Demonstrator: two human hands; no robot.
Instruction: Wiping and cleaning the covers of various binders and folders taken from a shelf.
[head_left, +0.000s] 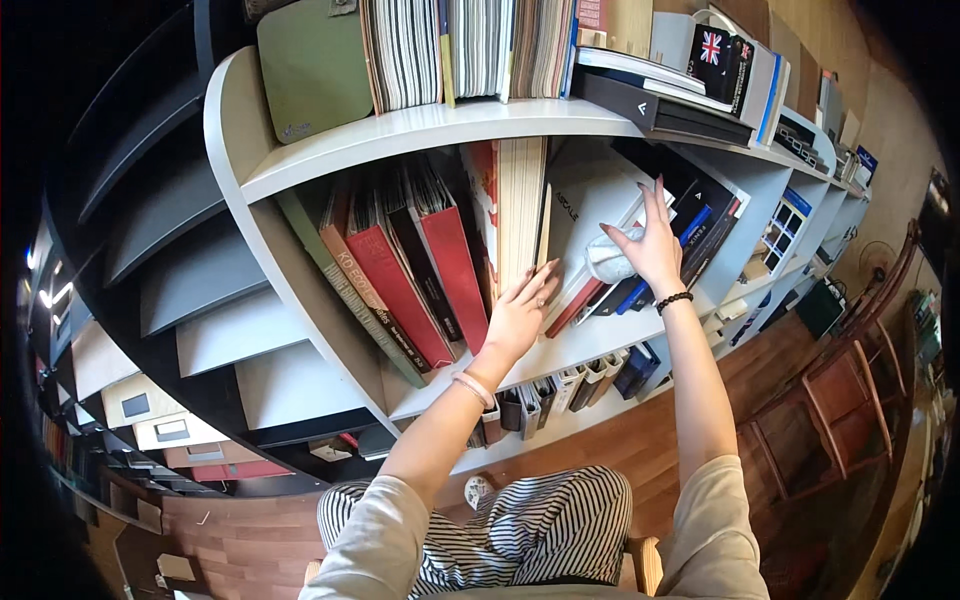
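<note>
My right hand (652, 245) presses a pale blue-grey crumpled cloth (608, 258) against the slanting books on the middle shelf. Its thumb and fingers spread around the cloth, over a white book with a red-edged one (580, 305) below it. My left hand (520, 312) rests with outstretched fingers at the lower end of a thick cream-paged book (521, 205), which stands almost upright. Between the two hands leans a large pale grey book (575, 190). Dark and blue books (690, 235) tilt beyond my right hand.
Red binders (455, 270) and a green-spined book (340, 280) lean at the left of the white shelf (440, 135). Magazines (410, 60) and stacked books (660, 95) stand above. More binders (560, 390) fill the lower shelf. A wooden chair (845, 400) stands on the right.
</note>
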